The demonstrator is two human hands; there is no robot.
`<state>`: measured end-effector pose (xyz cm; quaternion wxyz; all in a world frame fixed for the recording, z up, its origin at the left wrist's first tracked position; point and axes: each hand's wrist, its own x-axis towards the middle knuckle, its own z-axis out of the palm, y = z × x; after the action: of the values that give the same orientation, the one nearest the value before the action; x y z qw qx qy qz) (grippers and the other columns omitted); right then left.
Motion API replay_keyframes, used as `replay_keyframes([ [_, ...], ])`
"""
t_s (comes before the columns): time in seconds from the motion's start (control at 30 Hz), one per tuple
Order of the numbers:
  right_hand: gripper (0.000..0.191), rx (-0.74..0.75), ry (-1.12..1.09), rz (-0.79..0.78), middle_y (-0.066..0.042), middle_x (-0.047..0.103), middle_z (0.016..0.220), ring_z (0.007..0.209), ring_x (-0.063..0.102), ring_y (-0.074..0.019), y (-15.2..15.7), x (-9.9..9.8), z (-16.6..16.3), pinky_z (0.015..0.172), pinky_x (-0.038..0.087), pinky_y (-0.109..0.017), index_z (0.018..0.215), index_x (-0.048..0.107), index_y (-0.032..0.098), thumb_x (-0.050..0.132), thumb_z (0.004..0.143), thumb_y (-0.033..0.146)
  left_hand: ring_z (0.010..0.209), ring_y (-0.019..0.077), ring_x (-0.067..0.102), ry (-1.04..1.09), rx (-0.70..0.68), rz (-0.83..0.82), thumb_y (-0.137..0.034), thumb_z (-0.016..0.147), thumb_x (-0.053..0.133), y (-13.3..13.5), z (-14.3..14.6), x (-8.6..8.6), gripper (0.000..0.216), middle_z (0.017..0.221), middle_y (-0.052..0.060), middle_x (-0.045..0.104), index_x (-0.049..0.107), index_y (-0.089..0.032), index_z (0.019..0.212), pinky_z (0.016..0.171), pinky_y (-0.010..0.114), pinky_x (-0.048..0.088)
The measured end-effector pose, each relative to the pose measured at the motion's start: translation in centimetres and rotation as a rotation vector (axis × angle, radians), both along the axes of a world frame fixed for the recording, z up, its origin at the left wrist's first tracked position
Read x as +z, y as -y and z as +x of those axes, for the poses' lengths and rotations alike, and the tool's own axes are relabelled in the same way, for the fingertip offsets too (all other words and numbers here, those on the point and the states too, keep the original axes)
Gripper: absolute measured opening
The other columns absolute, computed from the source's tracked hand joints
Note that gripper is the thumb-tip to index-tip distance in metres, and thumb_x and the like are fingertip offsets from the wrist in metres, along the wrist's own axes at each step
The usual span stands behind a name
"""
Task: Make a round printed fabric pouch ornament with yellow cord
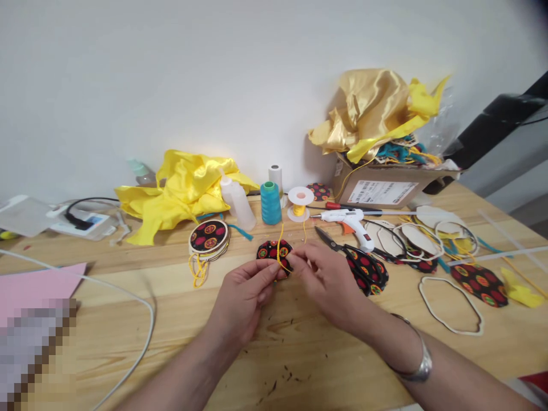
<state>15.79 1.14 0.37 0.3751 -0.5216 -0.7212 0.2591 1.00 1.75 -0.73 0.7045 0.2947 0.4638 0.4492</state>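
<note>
Hands meet at the middle of a pale wooden table (299,365), seen from above. The left hand (246,294) pinches the lower edge of a small fabric piece (269,250), black with red and yellow circles, holding it just above the tabletop. A yellow cord (280,245) runs across the piece's face and up toward a small reel (300,202) further back. The right hand (327,279), a silver bangle (417,359) on its wrist, has its fingertips closed on the cord at the piece's right edge, touching the left thumb.

Just right of the hands lie scissors (331,240), and behind them a white glue gun (349,220). A teal thread spool (270,202) stands behind the piece, beside a clear squeeze bottle (237,200). To the left, a stack of round discs (208,237) in the same print sits near crumpled yellow satin (180,188). At the back right, a cardboard box (385,191) overflows with gold cloth (368,108).
</note>
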Motion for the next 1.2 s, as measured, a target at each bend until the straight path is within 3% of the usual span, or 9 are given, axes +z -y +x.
replay_keyframes([
  [0.1, 0.026, 0.058, -0.274, -0.372, -0.002, 0.058, 0.067, 0.062, 0.048, -0.0112, -0.9, -0.1, 0.0, 0.058, 0.037, -0.024, 0.071, 0.060, 0.014, 0.044, 0.085, 0.029, 0.039, -0.0012, 0.033, -0.058, -0.033, 0.030, -0.020, 0.066, 0.070, 0.1, 0.1, 0.0, 0.012, 0.062, 0.002, 0.063, 0.068, -0.010, 0.072, 0.037, 0.013, 0.020],
  [0.23, 0.023, 0.062, -0.456, -0.529, 0.001, 0.054, 0.060, 0.055, 0.042, -0.0088, -1.2, 0.0, -0.2, 0.054, 0.033, -0.022, 0.065, 0.058, 0.014, 0.056, 0.077, 0.033, 0.040, -0.0005, 0.033, -0.108, -0.094, 0.052, -0.021, 0.068, 0.069, 0.3, 0.2, 0.0, 0.011, 0.060, 0.000, 0.060, 0.069, -0.010, 0.070, 0.038, 0.015, 0.019],
  [0.4, 0.021, 0.013, -0.456, -0.543, 0.006, 0.042, 0.050, 0.048, 0.033, -0.0069, -1.1, 0.1, -0.2, 0.048, 0.027, -0.021, 0.058, 0.051, 0.016, 0.060, 0.072, 0.029, 0.039, 0.0002, 0.030, -0.160, -0.178, 0.058, -0.025, 0.070, 0.067, 0.5, 0.0, -0.1, 0.015, 0.052, -0.002, 0.054, 0.067, -0.011, 0.065, 0.039, 0.016, 0.015],
  [0.53, 0.023, 0.012, -0.436, -0.492, 0.005, 0.043, 0.053, 0.051, 0.035, -0.0075, -1.2, -0.2, -0.2, 0.049, 0.029, -0.022, 0.057, 0.047, 0.016, 0.059, 0.072, 0.028, 0.040, 0.0007, 0.029, -0.190, -0.191, 0.085, -0.027, 0.071, 0.066, 0.6, -0.1, -0.1, 0.017, 0.050, -0.003, 0.051, 0.066, -0.012, 0.064, 0.039, 0.017, 0.014],
  [0.73, 0.033, 0.198, -0.512, -0.606, 0.001, 0.052, 0.060, 0.051, 0.044, -0.0084, -1.2, -0.4, 0.1, 0.050, 0.035, -0.022, 0.066, 0.051, 0.017, 0.042, 0.084, 0.043, 0.042, 0.0005, 0.032, -0.156, -0.134, 0.078, -0.024, 0.069, 0.068, 0.4, 0.0, -0.3, 0.012, 0.059, 0.001, 0.061, 0.068, -0.012, 0.069, 0.039, 0.016, 0.018],
  [0.83, 0.031, 0.240, -0.568, -0.657, 0.002, 0.052, 0.060, 0.049, 0.044, -0.0075, -1.2, -0.3, 0.2, 0.047, 0.036, -0.021, 0.068, 0.051, 0.016, 0.045, 0.083, 0.043, 0.042, 0.0007, 0.033, -0.150, -0.128, 0.078, -0.023, 0.069, 0.068, 0.4, 0.0, -0.4, 0.012, 0.060, 0.002, 0.061, 0.068, -0.011, 0.069, 0.040, 0.016, 0.020],
  [1.0, 0.019, 0.186, -0.487, -0.668, 0.004, 0.049, 0.053, 0.047, 0.042, -0.0064, -1.3, -0.4, 0.3, 0.044, 0.031, -0.019, 0.069, 0.053, 0.016, 0.058, 0.075, 0.034, 0.042, 0.0005, 0.033, -0.157, -0.131, 0.060, -0.022, 0.067, 0.068, 0.4, 0.0, -0.4, 0.011, 0.059, 0.001, 0.061, 0.068, -0.011, 0.068, 0.040, 0.015, 0.019],
  [1.2, 0.013, 0.124, -0.429, -0.599, 0.004, 0.050, 0.052, 0.046, 0.039, -0.0061, -1.4, -0.4, 0.4, 0.045, 0.030, -0.020, 0.068, 0.057, 0.016, 0.060, 0.071, 0.028, 0.040, -0.0005, 0.030, -0.171, -0.154, 0.065, -0.023, 0.069, 0.067, 0.3, 0.0, -0.4, 0.012, 0.059, 0.000, 0.059, 0.068, -0.011, 0.068, 0.038, 0.016, 0.015],
])
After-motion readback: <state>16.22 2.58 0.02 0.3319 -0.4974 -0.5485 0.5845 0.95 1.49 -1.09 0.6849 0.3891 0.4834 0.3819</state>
